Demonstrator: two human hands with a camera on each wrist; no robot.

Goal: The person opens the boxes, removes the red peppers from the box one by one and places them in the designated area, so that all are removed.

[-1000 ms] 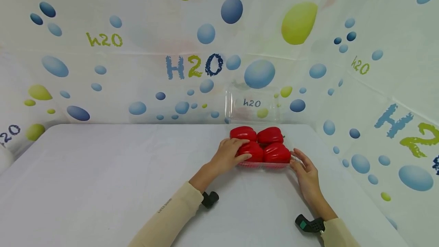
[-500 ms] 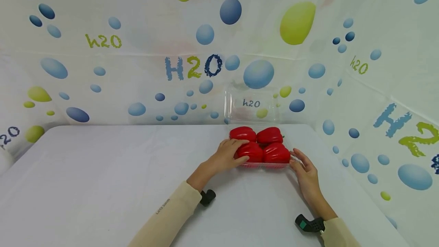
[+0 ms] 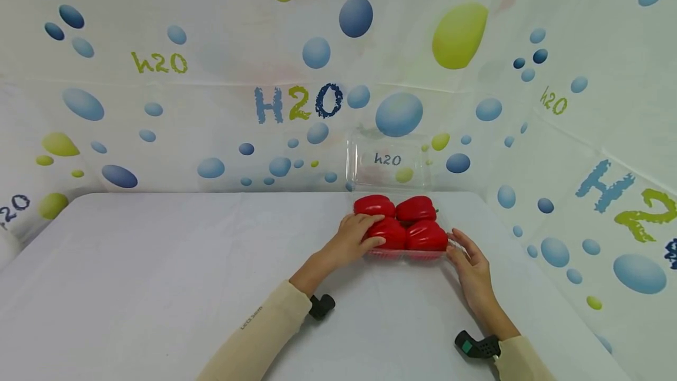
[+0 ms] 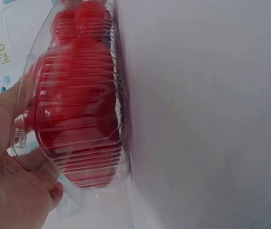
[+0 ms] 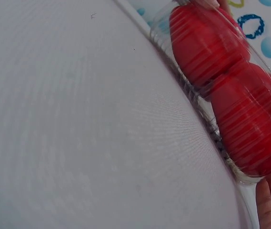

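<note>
A clear ribbed plastic clamshell container (image 3: 405,255) rests on the table with red bell peppers in two rows. My left hand (image 3: 348,241) curls over the front-left red bell pepper (image 3: 390,234), fingers on top and thumb at its near side. In the left wrist view that hand (image 4: 9,186) reaches over the container's rim (image 4: 22,138). At the opposite end, the right hand (image 3: 476,275) holds the container's right edge between thumb and fingers, beside the front-right bell pepper (image 3: 427,236). Only some fingers (image 5: 265,200) of it show in the right wrist view.
The container's transparent lid (image 3: 365,163) stands raised behind the peppers, near the patterned backdrop (image 3: 227,34). A white cloth covers the table (image 3: 185,275). Black wrist cameras (image 3: 478,346) sit on both wrists.
Both hands stay where they were on the pepper and the container. The head view has shifted slightly; the peppers and raised lid keep their places.
</note>
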